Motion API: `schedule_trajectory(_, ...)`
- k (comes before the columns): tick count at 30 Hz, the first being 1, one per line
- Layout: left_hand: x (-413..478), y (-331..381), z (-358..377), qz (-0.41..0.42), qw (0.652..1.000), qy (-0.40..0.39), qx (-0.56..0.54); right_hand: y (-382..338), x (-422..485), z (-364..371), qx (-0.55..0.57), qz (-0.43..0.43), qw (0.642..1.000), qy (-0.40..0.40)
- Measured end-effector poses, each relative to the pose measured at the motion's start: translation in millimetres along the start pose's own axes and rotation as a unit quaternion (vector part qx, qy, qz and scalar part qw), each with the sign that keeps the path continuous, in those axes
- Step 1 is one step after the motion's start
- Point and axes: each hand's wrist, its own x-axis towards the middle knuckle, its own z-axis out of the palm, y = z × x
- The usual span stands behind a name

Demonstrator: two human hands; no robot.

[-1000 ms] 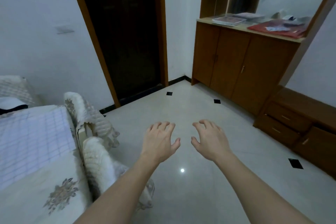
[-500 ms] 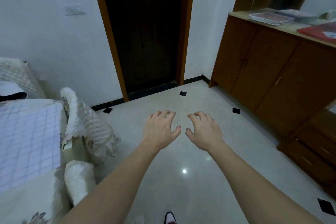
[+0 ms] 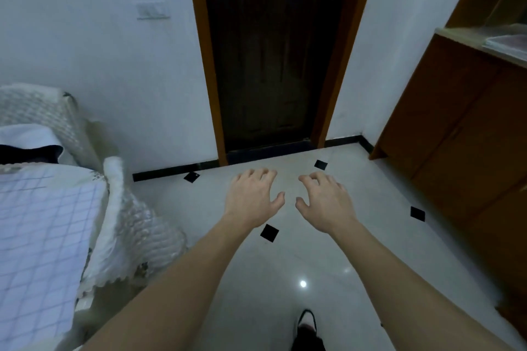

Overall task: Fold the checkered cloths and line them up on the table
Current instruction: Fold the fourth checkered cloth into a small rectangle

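Note:
A pale checkered cloth [image 3: 37,251] lies spread flat at the left edge of the head view, on a seat with a quilted white cover [image 3: 137,236]. My left hand [image 3: 252,198] and my right hand [image 3: 325,202] are stretched out side by side over the tiled floor, well to the right of the cloth. Both hold nothing, with fingers loosely curled and palms down. No table is in view.
A dark wooden door [image 3: 271,51] in an orange-brown frame stands straight ahead. Brown cabinets [image 3: 456,128] line the right wall. The glossy floor [image 3: 313,259] has small black diamond tiles. A shoe [image 3: 306,322] shows at the bottom edge.
The view has swung left: the door now stands in the centre and the cabinets have slid to the right edge. Both hands keep the same empty, outstretched pose.

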Motion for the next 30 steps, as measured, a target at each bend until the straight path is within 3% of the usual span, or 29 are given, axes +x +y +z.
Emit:
schedule_trajectory(11,161.2,-111.8,22.1,-0.147,0.987,0.005,0.064,-11.2,248.6,38.0,0.033,-0.128,0.991,-0.008)
schedule_trajectory(16,217.5,-169.9,14.5,-0.235,0.969,0.019,0.079,-61.3,354.5,45.7,0.066,-0.233,0.970,-0.017)
schedule_trajectory(22,206.0,-234.3,-4.5,-0.371,0.920,0.068,0.105,-153.1,425.8,59.1,0.089,-0.372,0.923,-0.041)
schedule_trajectory(30,102.1,-299.7,-32.6,-0.548,0.818,0.102,0.141,-314.9,419.4,78.3,0.111,-0.554,0.821,-0.078)
